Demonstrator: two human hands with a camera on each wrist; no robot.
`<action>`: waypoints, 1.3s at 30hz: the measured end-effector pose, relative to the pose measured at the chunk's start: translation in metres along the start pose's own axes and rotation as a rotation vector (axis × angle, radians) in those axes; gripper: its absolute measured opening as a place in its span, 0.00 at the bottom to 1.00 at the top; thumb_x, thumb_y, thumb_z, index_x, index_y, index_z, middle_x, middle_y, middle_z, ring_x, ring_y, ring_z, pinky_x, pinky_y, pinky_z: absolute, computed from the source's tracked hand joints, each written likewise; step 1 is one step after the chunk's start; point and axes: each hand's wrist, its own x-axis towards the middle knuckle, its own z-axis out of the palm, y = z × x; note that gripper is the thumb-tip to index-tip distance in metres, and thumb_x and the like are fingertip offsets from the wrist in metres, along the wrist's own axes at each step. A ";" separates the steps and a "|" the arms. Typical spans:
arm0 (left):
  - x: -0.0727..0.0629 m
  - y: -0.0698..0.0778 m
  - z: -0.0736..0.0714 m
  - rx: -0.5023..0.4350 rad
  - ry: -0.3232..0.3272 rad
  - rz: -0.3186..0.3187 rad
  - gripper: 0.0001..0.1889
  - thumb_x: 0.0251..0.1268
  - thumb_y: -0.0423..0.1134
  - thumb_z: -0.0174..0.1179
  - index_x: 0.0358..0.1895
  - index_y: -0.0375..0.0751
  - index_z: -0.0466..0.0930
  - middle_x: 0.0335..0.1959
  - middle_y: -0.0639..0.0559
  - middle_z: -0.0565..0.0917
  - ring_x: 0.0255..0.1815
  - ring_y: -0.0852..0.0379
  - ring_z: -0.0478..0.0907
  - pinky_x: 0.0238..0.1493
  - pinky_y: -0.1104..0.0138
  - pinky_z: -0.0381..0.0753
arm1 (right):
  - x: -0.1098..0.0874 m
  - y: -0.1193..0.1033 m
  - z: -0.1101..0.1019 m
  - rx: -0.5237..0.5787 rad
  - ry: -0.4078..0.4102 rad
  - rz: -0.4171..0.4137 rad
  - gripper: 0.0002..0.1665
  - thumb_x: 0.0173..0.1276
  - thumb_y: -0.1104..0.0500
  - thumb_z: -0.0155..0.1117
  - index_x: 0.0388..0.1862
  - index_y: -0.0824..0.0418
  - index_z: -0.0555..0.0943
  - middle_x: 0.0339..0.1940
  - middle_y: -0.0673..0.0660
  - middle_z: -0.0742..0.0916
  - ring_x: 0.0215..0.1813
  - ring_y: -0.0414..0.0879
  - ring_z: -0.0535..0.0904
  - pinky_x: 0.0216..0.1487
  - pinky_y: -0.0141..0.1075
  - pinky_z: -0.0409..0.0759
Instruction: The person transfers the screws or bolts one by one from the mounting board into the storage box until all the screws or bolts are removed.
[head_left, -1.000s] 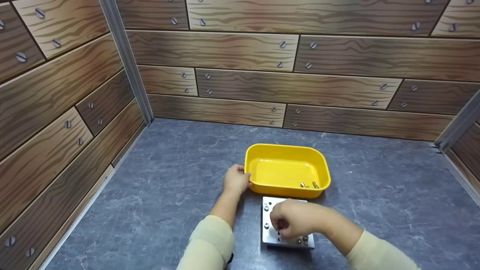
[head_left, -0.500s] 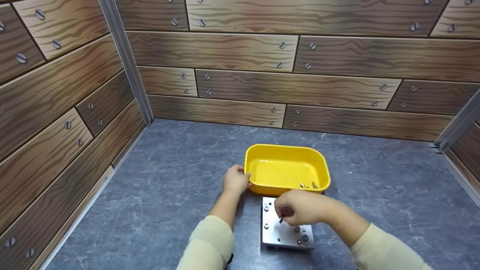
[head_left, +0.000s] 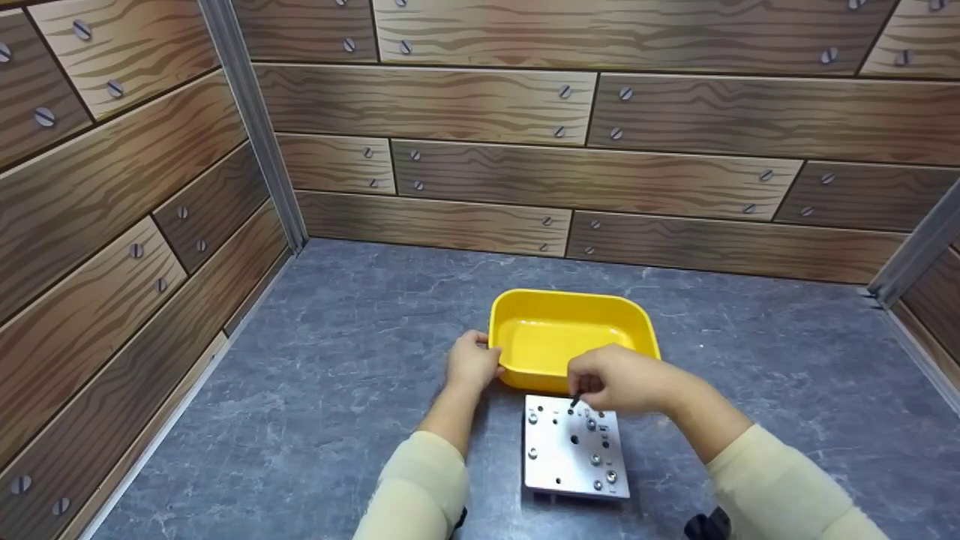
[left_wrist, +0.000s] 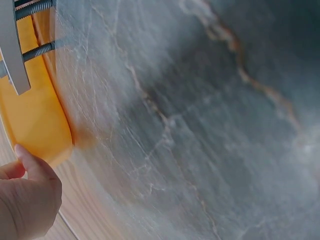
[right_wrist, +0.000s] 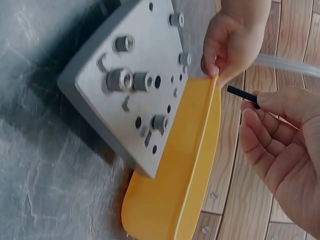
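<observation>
A yellow plastic bin stands on the grey tabletop; my left hand grips its left wall, thumb by the rim. In front of it lies a silver metal plate with drilled holes and several socket head screws standing up from it. My right hand pinches a black threaded screw between thumb and fingers, over the plate's far edge and the bin's near wall. From the left wrist view, threaded bolts stick out under the plate. The right hand covers the bin's near right corner in the head view.
Wood-patterned walls enclose the grey tabletop at the back and sides. Metal corner posts stand at the back left and right. A dark object shows by the right sleeve.
My right hand has moved from low over the plate forward and slightly right to the bin, carrying the black screw, and more holes show. The left hand stays on the bin.
</observation>
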 end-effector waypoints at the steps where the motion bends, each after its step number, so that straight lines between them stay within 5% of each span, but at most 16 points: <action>1: 0.000 0.000 0.000 -0.002 -0.001 -0.001 0.12 0.59 0.30 0.57 0.46 0.33 0.75 0.37 0.44 0.79 0.25 0.58 0.79 0.25 0.73 0.80 | 0.000 0.003 -0.001 -0.003 0.014 0.000 0.06 0.54 0.67 0.60 0.27 0.57 0.78 0.23 0.43 0.79 0.27 0.36 0.72 0.29 0.29 0.76; 6: 0.000 0.000 0.000 -0.008 -0.008 -0.011 0.11 0.60 0.30 0.56 0.46 0.34 0.75 0.37 0.43 0.78 0.25 0.58 0.79 0.25 0.73 0.80 | 0.002 0.015 -0.007 -0.034 0.090 0.058 0.05 0.55 0.67 0.61 0.26 0.57 0.78 0.23 0.45 0.79 0.27 0.38 0.71 0.29 0.31 0.74; 15: 0.001 0.000 0.000 0.010 0.002 -0.026 0.10 0.60 0.32 0.57 0.44 0.36 0.76 0.36 0.44 0.78 0.26 0.58 0.79 0.24 0.73 0.80 | 0.003 0.032 -0.011 -0.055 0.209 0.339 0.05 0.53 0.70 0.60 0.27 0.61 0.77 0.23 0.50 0.79 0.27 0.45 0.71 0.27 0.34 0.72; 23: 0.001 0.001 -0.001 0.026 -0.002 -0.032 0.11 0.60 0.33 0.57 0.45 0.36 0.76 0.36 0.45 0.78 0.27 0.57 0.80 0.25 0.73 0.80 | 0.004 0.054 -0.005 -0.114 0.166 0.510 0.03 0.57 0.71 0.57 0.29 0.65 0.76 0.23 0.54 0.76 0.28 0.48 0.70 0.25 0.34 0.73; 39: 0.002 0.000 0.000 -0.012 0.002 -0.009 0.10 0.59 0.30 0.57 0.44 0.34 0.76 0.34 0.45 0.79 0.25 0.57 0.79 0.25 0.72 0.80 | 0.006 0.075 0.011 -0.223 0.143 0.554 0.09 0.54 0.75 0.52 0.26 0.64 0.74 0.21 0.55 0.74 0.26 0.48 0.68 0.27 0.37 0.70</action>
